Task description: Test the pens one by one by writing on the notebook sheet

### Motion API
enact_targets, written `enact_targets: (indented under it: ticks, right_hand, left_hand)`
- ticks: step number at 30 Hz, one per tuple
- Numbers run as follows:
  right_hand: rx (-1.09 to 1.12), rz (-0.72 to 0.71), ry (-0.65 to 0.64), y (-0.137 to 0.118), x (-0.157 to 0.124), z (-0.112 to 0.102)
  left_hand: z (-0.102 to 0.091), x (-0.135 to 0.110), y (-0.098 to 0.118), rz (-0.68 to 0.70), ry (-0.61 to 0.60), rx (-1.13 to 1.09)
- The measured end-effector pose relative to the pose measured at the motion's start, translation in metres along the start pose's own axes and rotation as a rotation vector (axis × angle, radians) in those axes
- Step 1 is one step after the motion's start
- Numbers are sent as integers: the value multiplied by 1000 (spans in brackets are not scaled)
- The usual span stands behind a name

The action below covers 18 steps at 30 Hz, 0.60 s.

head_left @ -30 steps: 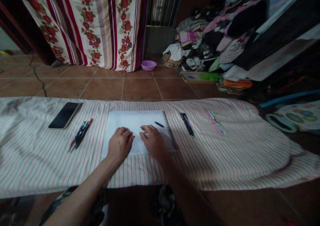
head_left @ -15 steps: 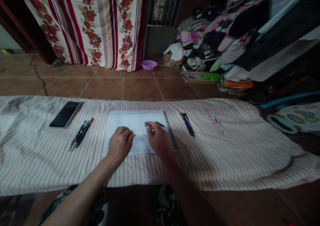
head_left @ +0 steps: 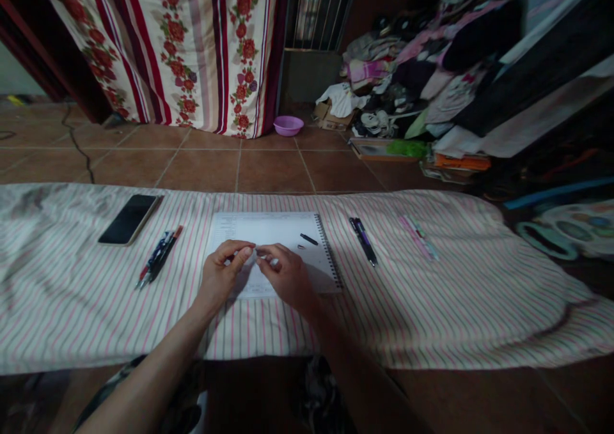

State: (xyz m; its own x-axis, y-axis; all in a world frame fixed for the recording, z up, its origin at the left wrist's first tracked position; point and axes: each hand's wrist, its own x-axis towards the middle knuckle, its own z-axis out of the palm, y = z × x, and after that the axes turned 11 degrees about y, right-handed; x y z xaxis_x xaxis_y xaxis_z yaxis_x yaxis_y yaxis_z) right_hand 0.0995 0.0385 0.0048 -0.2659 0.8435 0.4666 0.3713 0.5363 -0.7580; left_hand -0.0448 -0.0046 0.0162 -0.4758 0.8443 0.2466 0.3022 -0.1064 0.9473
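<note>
A white spiral notebook [head_left: 283, 229] lies open on a striped cloth [head_left: 432, 293]. Above its near half my left hand [head_left: 221, 274] and my right hand [head_left: 284, 274] meet, fingertips pinched together on a small thin object, too small to name. A short black pen piece [head_left: 309, 238] and a tiny part [head_left: 301, 247] lie on the page just beyond my right hand.
A black phone [head_left: 129, 219] and a bunch of pens [head_left: 158, 257] lie left of the notebook. Two dark pens [head_left: 363, 240] and pastel pens [head_left: 417, 236] lie to the right. Beyond are floor tiles, a floral curtain [head_left: 192, 44], a purple bowl [head_left: 288, 125] and heaped clothes [head_left: 407, 69].
My right hand went up to the black piece on the page, then drew back. Both hands lifted off the page and now pinch together over the notebook.
</note>
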Motion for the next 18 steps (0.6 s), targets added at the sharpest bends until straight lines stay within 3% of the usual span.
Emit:
enact_targets:
  ticks: [6, 12, 18]
  right_hand:
    - [31, 66, -118, -10, -4, 10]
    - [-100, -58, -85, -12, -6, 15]
    - [-150, -202, -8, -6, -5, 16]
  left_hand:
    - [-1, -4, 5, -89, 24, -199]
    - [-4, -8, 12, -27, -66, -298]
    - [-11, -9, 18, 29, -158, -241]
